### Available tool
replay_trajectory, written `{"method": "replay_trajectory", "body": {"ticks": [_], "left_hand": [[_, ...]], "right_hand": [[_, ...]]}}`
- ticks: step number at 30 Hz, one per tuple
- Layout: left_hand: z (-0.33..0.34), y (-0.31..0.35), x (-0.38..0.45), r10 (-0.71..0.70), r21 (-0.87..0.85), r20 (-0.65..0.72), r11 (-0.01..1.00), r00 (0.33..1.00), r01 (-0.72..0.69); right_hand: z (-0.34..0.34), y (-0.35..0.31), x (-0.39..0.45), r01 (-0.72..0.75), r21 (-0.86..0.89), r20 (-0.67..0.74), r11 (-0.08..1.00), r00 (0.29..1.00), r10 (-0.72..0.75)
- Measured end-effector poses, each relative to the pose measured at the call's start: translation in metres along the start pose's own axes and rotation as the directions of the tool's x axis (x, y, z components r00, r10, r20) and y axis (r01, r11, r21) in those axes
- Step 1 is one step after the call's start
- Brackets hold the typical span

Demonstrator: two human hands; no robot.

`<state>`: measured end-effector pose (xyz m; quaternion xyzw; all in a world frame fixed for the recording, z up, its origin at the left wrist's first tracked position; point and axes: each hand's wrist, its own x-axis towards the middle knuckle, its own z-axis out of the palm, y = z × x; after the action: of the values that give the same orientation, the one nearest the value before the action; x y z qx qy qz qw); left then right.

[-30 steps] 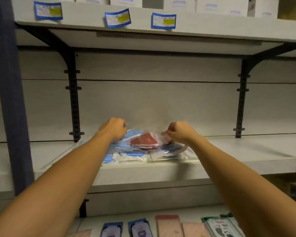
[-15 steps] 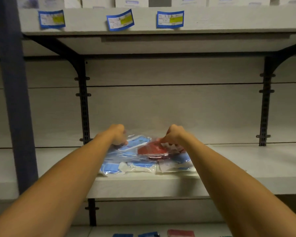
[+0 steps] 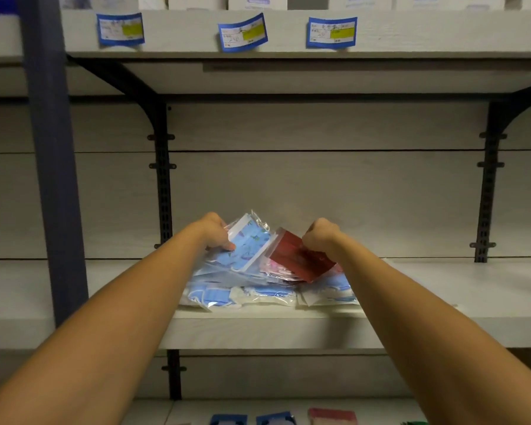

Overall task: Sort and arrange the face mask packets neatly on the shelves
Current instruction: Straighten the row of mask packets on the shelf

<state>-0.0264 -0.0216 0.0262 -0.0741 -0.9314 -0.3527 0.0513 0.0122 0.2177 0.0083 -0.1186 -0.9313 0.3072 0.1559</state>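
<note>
Pale grey wood-grain board for the middle shelf (image 3: 442,289), the landmark for all else. Far left of that shelf: a dark blue upright post (image 3: 51,167) running top to bottom. Just right of the post, against the back wall above the shelf: a black slotted bracket (image 3: 163,167). On the front edge of the upper shelf (image 3: 442,29), above the middle shelf: three blue-bordered price labels (image 3: 242,32) with yellow patches, with white boxes (image 3: 258,0) lined up over them.

At the middle of the shelf, close to its front edge: a loose pile of face mask packets (image 3: 258,294) in clear plastic, mostly blue. Left hand (image 3: 213,230) above the left part of the pile, fingers curled, pinching a blue patterned packet (image 3: 247,243) by its left edge and holding it tilted up off the pile. Just right of that, almost touching it: a dark red packet (image 3: 301,257), also tilted, with a pinkish packet (image 3: 275,269) partly under it. Right hand (image 3: 321,236) above the right part of the pile, closed into a fist, gripping the red packet at its top edge.

Far right, above the shelf: a second black bracket (image 3: 489,179) on the wall. Below the shelf, along the bottom of the view: more packets (image 3: 331,416) in blue and pink on a lower shelf (image 3: 154,412), only partly visible.
</note>
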Motion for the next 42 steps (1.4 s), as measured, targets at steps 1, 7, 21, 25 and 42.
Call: {"method": "replay_trajectory", "body": {"ticks": [1, 7, 21, 25, 42], "left_hand": [[-0.001, -0.001, 0.001, -0.016, -0.099, -0.004, 0.995, 1.0, 0.016], [-0.004, -0.009, -0.004, -0.058, -0.469, -0.071, 0.883, 0.996, 0.018], [-0.017, -0.026, -0.015, 0.053, -0.716, -0.171, 0.68, 0.984, -0.161], [-0.029, -0.021, -0.03, 0.082, -0.714, -0.192, 0.672, 0.978, -0.197], [-0.05, -0.055, -0.149, 0.01, -0.659, -0.379, 0.699, 0.925, -0.278]], "right_hand": [[0.001, 0.001, -0.001, 0.003, 0.025, -0.036, 1.0, 0.999, -0.002], [0.002, 0.002, -0.005, -0.024, 0.203, -0.275, 0.979, 0.958, 0.081], [-0.021, 0.003, -0.025, 0.19, 0.697, -0.413, 0.691, 0.895, 0.171], [-0.036, -0.002, -0.04, 0.268, 0.737, -0.386, 0.62, 0.92, 0.061], [0.01, -0.048, -0.112, 0.112, 0.862, 0.034, 0.493, 0.96, -0.279]]}}
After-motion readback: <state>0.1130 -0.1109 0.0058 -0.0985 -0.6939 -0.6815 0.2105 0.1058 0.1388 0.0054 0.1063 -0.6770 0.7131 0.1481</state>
